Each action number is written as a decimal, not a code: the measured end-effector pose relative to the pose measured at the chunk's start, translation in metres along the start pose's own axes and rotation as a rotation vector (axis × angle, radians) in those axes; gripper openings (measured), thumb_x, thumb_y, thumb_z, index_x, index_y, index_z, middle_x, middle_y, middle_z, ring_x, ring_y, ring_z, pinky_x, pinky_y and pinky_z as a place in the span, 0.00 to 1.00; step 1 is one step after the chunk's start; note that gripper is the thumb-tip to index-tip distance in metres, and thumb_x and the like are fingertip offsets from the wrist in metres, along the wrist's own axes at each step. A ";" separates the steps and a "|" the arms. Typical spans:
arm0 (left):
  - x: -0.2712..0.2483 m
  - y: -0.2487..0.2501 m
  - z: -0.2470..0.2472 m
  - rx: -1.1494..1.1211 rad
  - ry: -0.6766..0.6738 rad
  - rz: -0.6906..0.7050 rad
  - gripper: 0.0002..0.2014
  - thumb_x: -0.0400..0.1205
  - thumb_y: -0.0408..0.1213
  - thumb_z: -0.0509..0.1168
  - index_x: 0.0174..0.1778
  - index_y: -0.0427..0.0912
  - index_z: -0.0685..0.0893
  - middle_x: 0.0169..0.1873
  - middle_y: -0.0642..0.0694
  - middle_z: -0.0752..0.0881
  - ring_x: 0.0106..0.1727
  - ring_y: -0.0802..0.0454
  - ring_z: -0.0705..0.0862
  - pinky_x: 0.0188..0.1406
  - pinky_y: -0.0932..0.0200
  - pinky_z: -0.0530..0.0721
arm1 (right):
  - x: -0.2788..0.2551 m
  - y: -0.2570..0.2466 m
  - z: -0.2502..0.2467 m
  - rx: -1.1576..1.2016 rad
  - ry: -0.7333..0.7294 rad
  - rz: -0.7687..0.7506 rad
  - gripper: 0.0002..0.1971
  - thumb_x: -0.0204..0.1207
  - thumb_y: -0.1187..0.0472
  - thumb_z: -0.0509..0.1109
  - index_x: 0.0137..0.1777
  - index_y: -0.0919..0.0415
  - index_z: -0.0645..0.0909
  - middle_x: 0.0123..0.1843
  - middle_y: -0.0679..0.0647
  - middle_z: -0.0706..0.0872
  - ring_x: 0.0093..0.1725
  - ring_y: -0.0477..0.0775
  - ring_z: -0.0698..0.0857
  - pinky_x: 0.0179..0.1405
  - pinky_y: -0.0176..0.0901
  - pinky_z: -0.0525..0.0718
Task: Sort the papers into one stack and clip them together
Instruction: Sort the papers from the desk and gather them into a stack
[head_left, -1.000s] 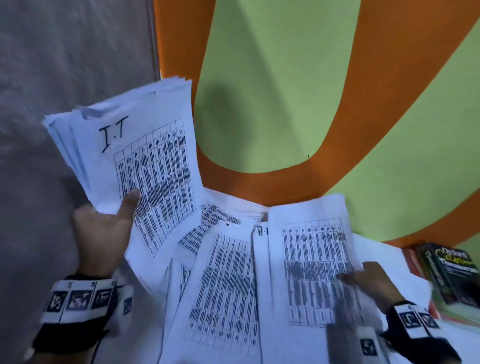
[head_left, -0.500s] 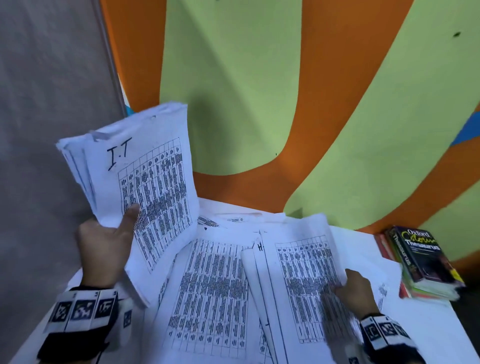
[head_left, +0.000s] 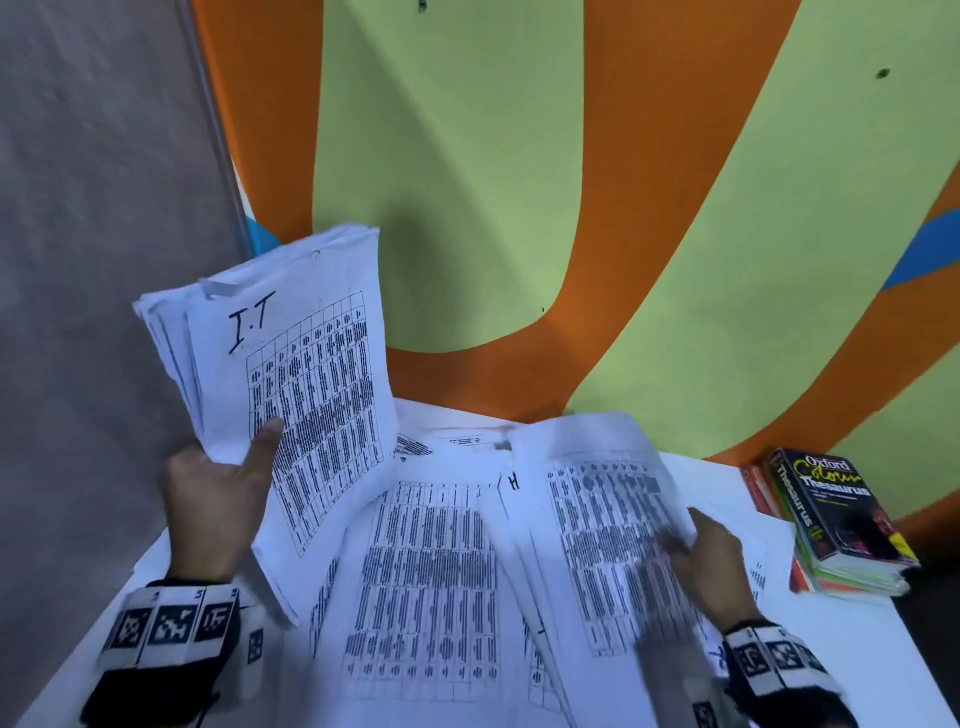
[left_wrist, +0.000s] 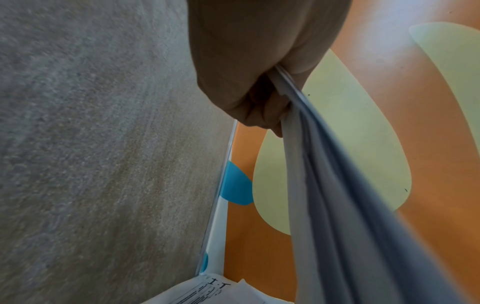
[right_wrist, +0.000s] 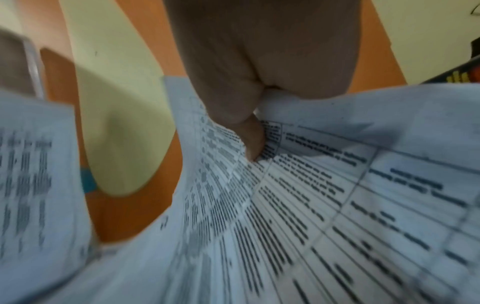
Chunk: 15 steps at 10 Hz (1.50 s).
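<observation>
My left hand grips a thick stack of printed sheets, top page marked "I.T", held up tilted at the left above the table. The left wrist view shows that stack edge-on, pinched between thumb and fingers. My right hand pinches the right edge of a few printed sheets and lifts them off the pile; my thumb lies on top of those sheets. More printed sheets lie loosely spread on the white table. No clip is visible.
A pile of books, a black thesaurus on top, sits at the table's right back corner. An orange and green painted wall stands right behind the table. Grey floor lies to the left.
The right hand has raised its few sheets further off the pile, curling their right edge upward. The left hand keeps the "I.T" stack up, barely shifted. The view has panned.
</observation>
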<state>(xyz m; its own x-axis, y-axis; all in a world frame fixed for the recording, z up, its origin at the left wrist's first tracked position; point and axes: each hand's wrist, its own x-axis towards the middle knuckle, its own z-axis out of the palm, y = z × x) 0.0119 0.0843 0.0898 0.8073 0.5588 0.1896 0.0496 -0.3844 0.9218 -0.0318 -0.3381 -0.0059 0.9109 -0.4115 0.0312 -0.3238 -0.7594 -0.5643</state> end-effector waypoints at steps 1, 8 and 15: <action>0.002 -0.005 -0.005 0.013 -0.008 -0.014 0.31 0.74 0.48 0.74 0.20 0.44 0.57 0.18 0.47 0.65 0.09 0.54 0.62 0.08 0.65 0.53 | 0.010 -0.011 -0.032 0.152 -0.079 -0.024 0.08 0.73 0.69 0.74 0.48 0.67 0.79 0.34 0.58 0.85 0.30 0.55 0.82 0.26 0.43 0.78; 0.000 0.002 0.009 -0.098 -0.074 0.005 0.24 0.72 0.48 0.75 0.27 0.46 0.64 0.17 0.49 0.66 0.28 0.52 0.66 0.32 0.56 0.67 | 0.053 -0.037 -0.123 0.249 0.194 -0.109 0.20 0.77 0.61 0.72 0.26 0.69 0.74 0.22 0.61 0.75 0.23 0.51 0.73 0.17 0.47 0.72; -0.006 0.035 0.085 -0.235 -0.662 0.009 0.20 0.81 0.43 0.64 0.25 0.42 0.68 0.09 0.51 0.65 0.12 0.62 0.64 0.20 0.62 0.60 | 0.069 -0.100 -0.124 0.768 -0.019 0.078 0.20 0.78 0.66 0.71 0.27 0.58 0.67 0.13 0.46 0.72 0.14 0.44 0.70 0.20 0.30 0.73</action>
<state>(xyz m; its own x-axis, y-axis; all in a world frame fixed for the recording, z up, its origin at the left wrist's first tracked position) 0.0590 0.0053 0.0927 0.9991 -0.0370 0.0212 -0.0274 -0.1759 0.9840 0.0318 -0.3530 0.1554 0.8994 -0.4350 -0.0422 -0.1251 -0.1636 -0.9786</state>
